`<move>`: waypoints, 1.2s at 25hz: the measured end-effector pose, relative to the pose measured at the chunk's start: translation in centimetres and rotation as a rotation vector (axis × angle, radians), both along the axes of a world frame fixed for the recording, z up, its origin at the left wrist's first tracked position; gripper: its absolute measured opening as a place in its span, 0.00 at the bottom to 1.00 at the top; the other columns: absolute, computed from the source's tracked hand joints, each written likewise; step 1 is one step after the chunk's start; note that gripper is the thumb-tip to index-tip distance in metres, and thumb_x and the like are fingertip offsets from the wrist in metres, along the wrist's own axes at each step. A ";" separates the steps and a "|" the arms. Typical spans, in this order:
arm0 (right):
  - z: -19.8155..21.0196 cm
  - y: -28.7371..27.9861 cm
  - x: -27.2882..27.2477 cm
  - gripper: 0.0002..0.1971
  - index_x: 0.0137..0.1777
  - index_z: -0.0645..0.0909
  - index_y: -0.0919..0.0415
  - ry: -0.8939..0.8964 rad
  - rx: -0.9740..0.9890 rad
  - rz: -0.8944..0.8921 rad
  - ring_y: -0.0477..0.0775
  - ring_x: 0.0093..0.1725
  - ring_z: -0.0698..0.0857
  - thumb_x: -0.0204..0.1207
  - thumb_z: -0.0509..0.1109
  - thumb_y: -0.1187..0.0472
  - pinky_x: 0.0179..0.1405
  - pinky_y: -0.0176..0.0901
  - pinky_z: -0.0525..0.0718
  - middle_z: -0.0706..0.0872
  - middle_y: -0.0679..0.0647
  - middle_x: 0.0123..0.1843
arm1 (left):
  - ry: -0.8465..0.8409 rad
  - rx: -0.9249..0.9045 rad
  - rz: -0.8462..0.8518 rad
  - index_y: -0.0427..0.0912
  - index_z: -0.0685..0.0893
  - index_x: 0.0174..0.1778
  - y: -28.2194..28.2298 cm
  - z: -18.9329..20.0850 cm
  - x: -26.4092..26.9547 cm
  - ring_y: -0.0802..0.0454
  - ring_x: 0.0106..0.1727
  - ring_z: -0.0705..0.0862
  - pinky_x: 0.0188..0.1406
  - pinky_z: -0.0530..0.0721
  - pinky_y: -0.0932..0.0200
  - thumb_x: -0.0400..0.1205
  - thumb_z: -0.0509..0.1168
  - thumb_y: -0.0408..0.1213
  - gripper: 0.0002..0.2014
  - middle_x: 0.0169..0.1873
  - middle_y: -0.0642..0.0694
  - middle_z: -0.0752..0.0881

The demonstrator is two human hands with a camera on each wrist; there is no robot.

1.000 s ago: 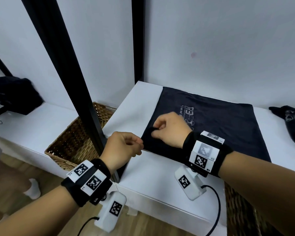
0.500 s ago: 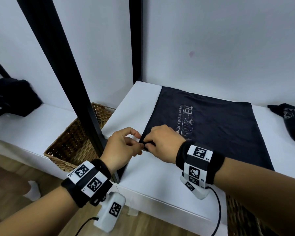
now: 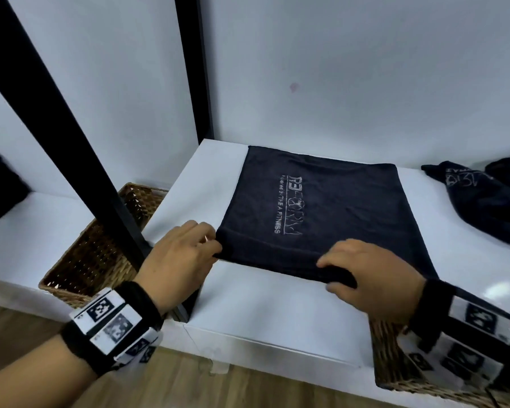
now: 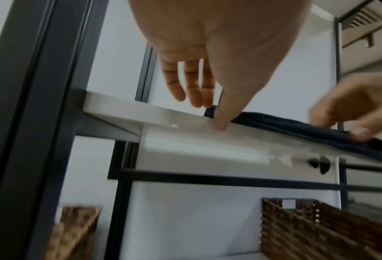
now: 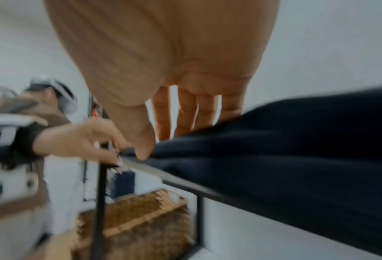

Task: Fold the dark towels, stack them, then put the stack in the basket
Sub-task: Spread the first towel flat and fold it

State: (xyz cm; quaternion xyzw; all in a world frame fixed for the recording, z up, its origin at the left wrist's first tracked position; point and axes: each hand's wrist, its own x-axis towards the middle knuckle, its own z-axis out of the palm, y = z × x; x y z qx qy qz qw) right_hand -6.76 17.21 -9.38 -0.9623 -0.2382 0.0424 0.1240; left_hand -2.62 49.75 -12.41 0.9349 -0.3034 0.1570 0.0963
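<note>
White tabletop (image 3: 248, 307): a flat slab set against a white wall, with black frame posts (image 3: 80, 160) rising at its left side.

Dark towel (image 3: 321, 219): lies flat, spread as a near-square over the middle of the tabletop; far edge near the wall, near edge drawn toward the front edge but short of it. Pale lettering faces up, running front to back on the left half. Near edge shows as a doubled thickness in the left wrist view (image 4: 296, 126).

Wicker basket (image 3: 100, 248): brown weave, stands on a lower white ledge beyond the left edge of the tabletop, partly behind a black post. A second wicker basket (image 3: 409, 372) sits below the front right corner, under the right wrist.

Crumpled dark towel (image 3: 483, 201): heaped at the right edge of the tabletop, apart from the spread one; pale print partly legible.

Dark bundle (image 3: 0, 187): on the lower ledge, far left; kind cannot be told.

Left hand (image 3: 180, 260): at the towel's near left corner; grip pinching that corner, thumb beneath and fingertips above.

Right hand (image 3: 371, 275): on the near edge of the towel, right of centre; grip pinching the edge, fingers on top and thumb (image 5: 141, 140) at the underside.

Marker-tagged black bands on both wrists.
</note>
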 end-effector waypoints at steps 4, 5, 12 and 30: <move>-1.2 -6.3 -4.1 0.15 0.50 0.87 0.50 -0.138 -0.041 -0.121 0.49 0.44 0.84 0.63 0.83 0.59 0.38 0.43 0.87 0.85 0.44 0.48 | -0.022 0.065 -0.121 0.42 0.86 0.43 -0.2 0.0 0.4 0.45 0.41 0.82 0.38 0.81 0.48 0.76 0.63 0.37 0.07 0.44 0.49 0.85; -1.4 -7.2 -4.6 0.13 0.50 0.88 0.52 -0.176 -0.049 -0.140 0.51 0.42 0.85 0.65 0.82 0.60 0.37 0.43 0.87 0.86 0.46 0.47 | -0.020 0.079 -0.137 0.42 0.86 0.46 -0.4 -0.2 0.4 0.45 0.40 0.83 0.37 0.82 0.48 0.76 0.61 0.38 0.10 0.42 0.49 0.85; -4.6 -11.4 -6.7 0.23 0.60 0.87 0.62 -0.415 -0.218 -0.239 0.60 0.45 0.81 0.79 0.57 0.50 0.38 0.50 0.84 0.84 0.58 0.49 | 0.038 0.052 -0.157 0.41 0.91 0.49 -0.5 0.3 0.9 0.45 0.39 0.85 0.28 0.86 0.53 0.79 0.55 0.41 0.18 0.40 0.48 0.85; 4.4 -14.3 -1.5 0.14 0.42 0.85 0.57 0.035 0.665 -0.553 0.39 0.36 0.85 0.75 0.68 0.78 0.42 0.26 0.81 0.88 0.53 0.37 | 0.379 -0.384 0.013 0.51 0.83 0.42 -3.4 8.0 3.5 0.57 0.39 0.81 0.39 0.73 0.72 0.83 0.63 0.34 0.08 0.36 0.55 0.84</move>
